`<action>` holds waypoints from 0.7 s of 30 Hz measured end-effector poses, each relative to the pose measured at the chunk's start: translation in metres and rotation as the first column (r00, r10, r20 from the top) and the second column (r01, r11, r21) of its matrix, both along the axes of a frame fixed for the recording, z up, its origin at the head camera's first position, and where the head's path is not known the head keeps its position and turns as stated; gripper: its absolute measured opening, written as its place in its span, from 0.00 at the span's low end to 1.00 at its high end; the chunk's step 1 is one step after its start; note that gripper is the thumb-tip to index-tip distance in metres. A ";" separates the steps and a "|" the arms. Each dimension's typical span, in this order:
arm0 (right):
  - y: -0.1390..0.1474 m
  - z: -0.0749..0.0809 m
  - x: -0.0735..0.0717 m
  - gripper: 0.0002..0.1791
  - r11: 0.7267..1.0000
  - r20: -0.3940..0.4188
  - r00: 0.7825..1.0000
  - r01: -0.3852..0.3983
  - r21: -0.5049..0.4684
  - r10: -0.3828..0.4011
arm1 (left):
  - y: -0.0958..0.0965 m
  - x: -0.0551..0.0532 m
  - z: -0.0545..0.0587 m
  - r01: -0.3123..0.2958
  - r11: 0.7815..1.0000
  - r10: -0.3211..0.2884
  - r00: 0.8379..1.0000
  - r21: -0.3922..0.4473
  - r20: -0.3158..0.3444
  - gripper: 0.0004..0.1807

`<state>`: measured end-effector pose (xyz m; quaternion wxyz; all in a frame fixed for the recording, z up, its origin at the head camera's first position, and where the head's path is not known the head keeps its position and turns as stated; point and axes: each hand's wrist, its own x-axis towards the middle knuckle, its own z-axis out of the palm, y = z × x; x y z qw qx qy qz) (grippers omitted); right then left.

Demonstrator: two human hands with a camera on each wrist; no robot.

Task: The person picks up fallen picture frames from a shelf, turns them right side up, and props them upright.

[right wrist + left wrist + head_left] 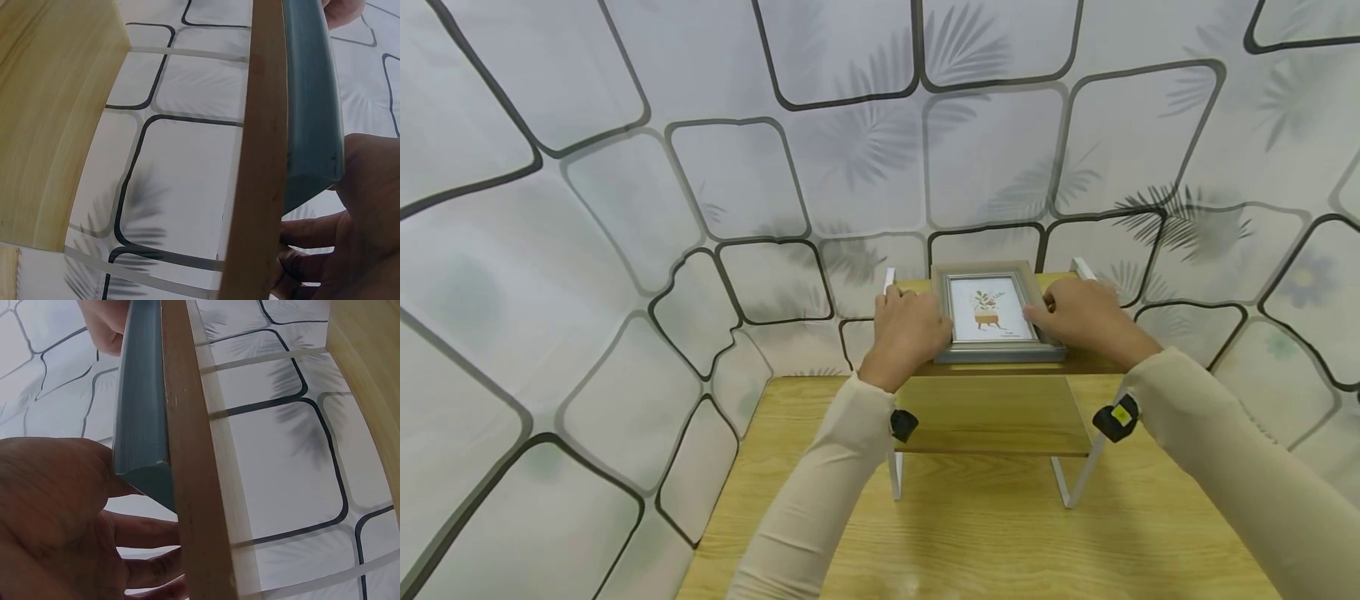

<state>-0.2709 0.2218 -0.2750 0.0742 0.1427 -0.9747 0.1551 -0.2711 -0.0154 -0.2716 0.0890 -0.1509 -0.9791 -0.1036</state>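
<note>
A picture frame [992,310] with a silvery-beige border lies face up on the top board of a small two-tier shelf [1000,368]. Its print shows a plant in an orange pot on legs. At its left side my left hand [910,327] grips the edge, fingers bent toward the board. My right hand [1078,315] holds the opposite side, thumb over the border. From the left wrist, the frame's blue-grey side [140,406] sits against the board's brown edge [194,456], with the left hand [56,512] at its corner. The right wrist view mirrors this, the right hand [369,219] at the other corner.
The shelf has white metal legs [1078,479] and a lower wooden board [992,417]. It stands on a light wood tabletop [970,533]. A patterned wall covering [865,175] with dark rounded outlines and leaf prints rises behind and to the left.
</note>
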 end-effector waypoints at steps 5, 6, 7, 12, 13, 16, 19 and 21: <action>-0.001 0.000 0.002 0.25 0.999 0.021 1.000 -0.004 -0.038 0.004 | 0.001 -0.001 -0.002 -0.004 1.000 0.005 1.000 0.008 -0.023 0.23; -0.001 0.000 0.002 0.25 0.999 0.019 1.000 -0.004 -0.040 0.005 | 0.001 -0.001 -0.002 -0.005 1.000 0.005 1.000 0.008 -0.029 0.23; -0.001 0.000 0.003 0.25 0.999 0.015 1.000 -0.003 -0.041 0.004 | 0.001 -0.001 -0.002 -0.005 1.000 0.005 0.999 0.008 -0.033 0.24; -0.002 0.002 0.004 0.23 0.999 -0.015 1.000 0.018 -0.050 -0.019 | 0.002 -0.001 -0.002 -0.014 1.000 0.015 0.998 0.015 -0.069 0.25; -0.002 0.003 0.004 0.23 0.998 -0.016 1.000 0.024 -0.056 -0.025 | 0.002 -0.001 -0.002 -0.018 1.000 0.019 0.997 0.022 -0.075 0.26; -0.003 0.004 0.006 0.23 0.997 -0.002 0.999 0.041 -0.073 -0.041 | 0.002 -0.001 -0.002 -0.019 0.999 0.024 0.993 0.049 -0.111 0.26; -0.005 0.005 0.007 0.22 0.993 0.025 0.998 0.062 -0.101 -0.060 | 0.003 0.000 -0.002 -0.004 0.996 0.020 0.986 0.095 -0.166 0.26; -0.005 0.007 0.008 0.21 0.989 0.044 0.996 0.078 -0.123 -0.073 | 0.004 0.000 -0.001 0.009 0.992 0.016 0.982 0.129 -0.190 0.27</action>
